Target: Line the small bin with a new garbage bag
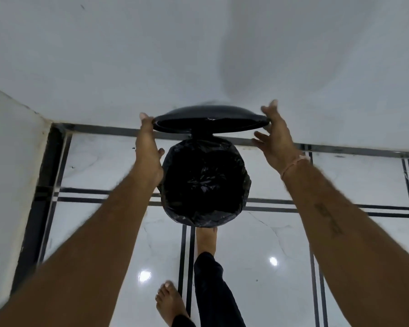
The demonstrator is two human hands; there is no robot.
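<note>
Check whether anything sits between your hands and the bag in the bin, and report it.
Nothing visible does. The lid stands tipped up behind the black bag, with the left hand and right hand at its two edges. The bag's mouth lies open below them. A foot is low at the front.

Bin walls unseen under the black bag (base behind the foot); elbows past the lower edge.

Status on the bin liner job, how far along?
Done: the black plastic garbage bag lines the small bin, edge folded over its rim. In hand: left hand and right hand, fingers open, flank the raised round black lid; a bare foot sits at the base. Left: lower the lid.
</note>
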